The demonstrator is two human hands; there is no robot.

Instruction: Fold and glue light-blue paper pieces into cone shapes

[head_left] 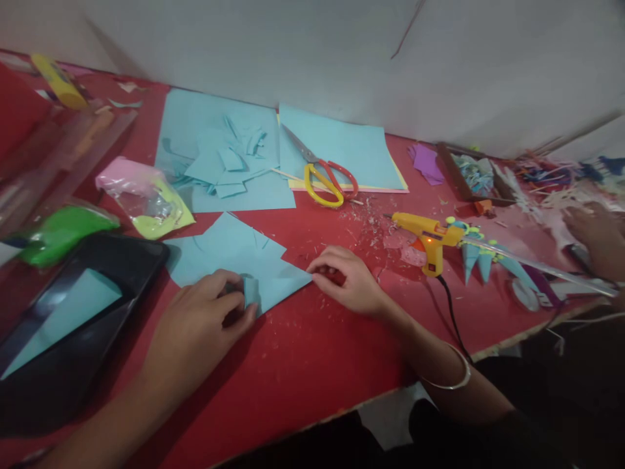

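Note:
A light blue sheet of paper [229,241] with points cut along its far edge lies in front of me on the red table. My left hand [205,312] is closed, its fingers and thumb pinching a small folded or curled piece of blue paper [252,293] above the sheet. Whether that piece joins the sheet, I cannot tell. At the sheet's right corner, my right hand [346,280] pinches the pointed tip between thumb and fingers.
Scissors [319,170] lie on stacked paper [361,146] near paper scraps [229,159]. A yellow glue gun [424,234] with a cable and blue cones [481,264] are on the right. A black tray [112,326] stands left. Another person's hand [598,228] is at far right.

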